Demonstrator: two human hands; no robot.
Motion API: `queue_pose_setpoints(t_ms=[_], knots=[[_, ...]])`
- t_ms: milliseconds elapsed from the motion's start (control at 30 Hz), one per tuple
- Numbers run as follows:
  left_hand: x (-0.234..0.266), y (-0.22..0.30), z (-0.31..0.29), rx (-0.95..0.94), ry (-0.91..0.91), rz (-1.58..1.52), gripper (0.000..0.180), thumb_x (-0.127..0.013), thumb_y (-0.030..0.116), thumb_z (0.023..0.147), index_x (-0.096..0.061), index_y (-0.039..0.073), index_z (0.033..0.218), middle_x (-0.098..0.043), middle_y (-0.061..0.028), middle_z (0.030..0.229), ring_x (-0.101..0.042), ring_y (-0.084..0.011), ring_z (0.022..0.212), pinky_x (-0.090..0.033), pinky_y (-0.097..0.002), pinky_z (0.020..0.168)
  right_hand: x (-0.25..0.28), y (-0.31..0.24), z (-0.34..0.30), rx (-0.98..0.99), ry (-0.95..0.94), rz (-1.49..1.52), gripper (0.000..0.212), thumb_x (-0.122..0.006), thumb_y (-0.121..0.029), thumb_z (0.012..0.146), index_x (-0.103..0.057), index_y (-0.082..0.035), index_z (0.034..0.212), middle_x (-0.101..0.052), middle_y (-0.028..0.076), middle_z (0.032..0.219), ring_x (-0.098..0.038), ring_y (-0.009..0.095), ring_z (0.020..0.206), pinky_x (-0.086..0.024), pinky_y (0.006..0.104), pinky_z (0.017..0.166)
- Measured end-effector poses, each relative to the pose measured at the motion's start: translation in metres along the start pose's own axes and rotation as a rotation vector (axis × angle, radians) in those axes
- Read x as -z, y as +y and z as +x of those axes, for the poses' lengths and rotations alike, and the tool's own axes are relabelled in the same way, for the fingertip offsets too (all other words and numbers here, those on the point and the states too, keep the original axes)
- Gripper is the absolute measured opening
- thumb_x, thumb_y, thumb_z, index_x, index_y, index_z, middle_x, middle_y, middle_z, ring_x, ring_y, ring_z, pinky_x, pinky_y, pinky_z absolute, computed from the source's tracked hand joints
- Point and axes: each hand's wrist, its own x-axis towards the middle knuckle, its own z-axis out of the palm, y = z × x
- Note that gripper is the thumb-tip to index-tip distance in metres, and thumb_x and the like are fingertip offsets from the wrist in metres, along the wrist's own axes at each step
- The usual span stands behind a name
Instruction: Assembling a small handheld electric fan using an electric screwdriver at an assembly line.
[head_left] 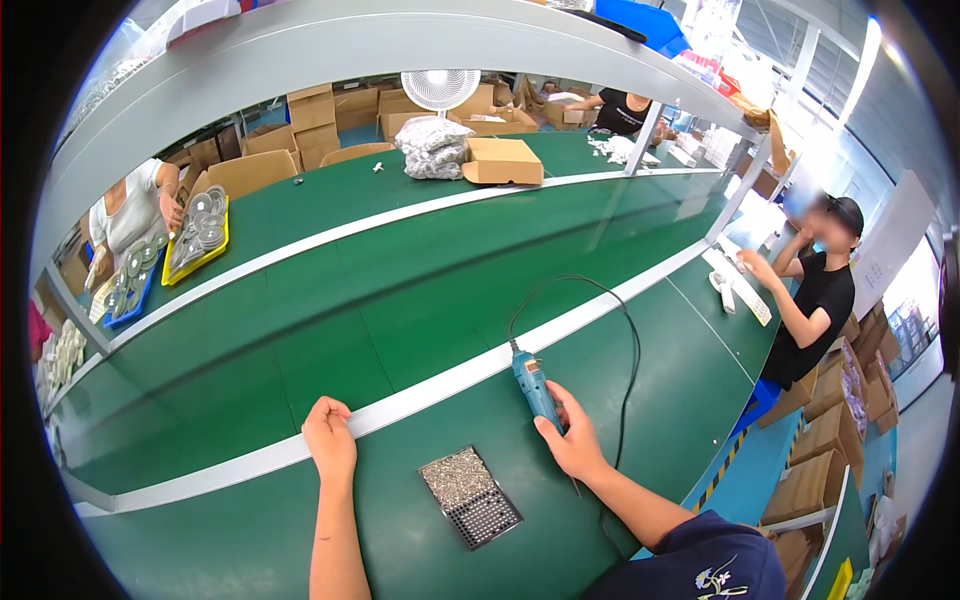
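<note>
In my right hand (575,435) is a blue-green electric screwdriver (534,384), gripped with its cord end pointing away from me. A thin bit shows below that hand, toward the near side. My left hand (330,435) is closed with its fingers curled, right by the pale metal rail (420,402); anything inside it is hidden. Between my two forearms lies a small black tray (485,518) with rows of holes on the green bench. Many small metallic pieces, apparently screws (457,478), cover its far part, while the near rows of holes show bare.
A black cord (637,350) loops from the screwdriver over the rail and bench. Beyond the rail runs a green conveyor belt (400,310). Across it are a cardboard box (503,160), a yellow tray (222,250) and other people. One person (825,290) sits at the right.
</note>
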Motion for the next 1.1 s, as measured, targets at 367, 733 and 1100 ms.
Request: queue_pose_setpoints(t_ms=[367,733,1100], knots=[[-0.003,-0.007,0.002,0.02,-0.031,-0.062,0.02,-0.037,-0.007,0.081,-0.055,-0.001,0.076,-0.051,-0.0026,0.063,-0.046,-0.0085,0.055,-0.035,-0.0241,0.05,0.002,-0.008,-0.002,-0.08,0.005,0.02,0.052,-0.065,-0.017,0.084,-0.049,-0.005,0.132,-0.056,0.003,0.086,-0.046,0.011,0.071,-0.042,0.0256,0.067],[-0.003,-0.016,0.003,-0.035,-0.045,-0.035,0.02,-0.038,-0.007,0.082,-0.056,-0.001,0.077,-0.053,-0.0035,0.062,-0.049,-0.0096,0.054,-0.039,-0.0247,0.049,0.005,-0.012,-0.001,0.094,-0.021,-0.148,0.036,-0.063,-0.018,0.087,-0.06,-0.006,0.122,-0.061,0.011,0.114,-0.056,0.019,0.09,-0.047,0.0274,0.073],[-0.019,-0.007,0.002,-0.033,-0.06,-0.034,0.018,-0.042,-0.005,0.082,-0.058,0.0,0.077,-0.056,-0.0056,0.062,-0.051,-0.013,0.054,-0.04,-0.0277,0.052,0.024,0.007,0.031,-0.106,0.041,0.054,0.03,-0.058,-0.021,0.093,-0.06,0.002,0.112,-0.07,0.011,0.085,-0.064,0.011,0.078,-0.049,0.0248,0.067]])
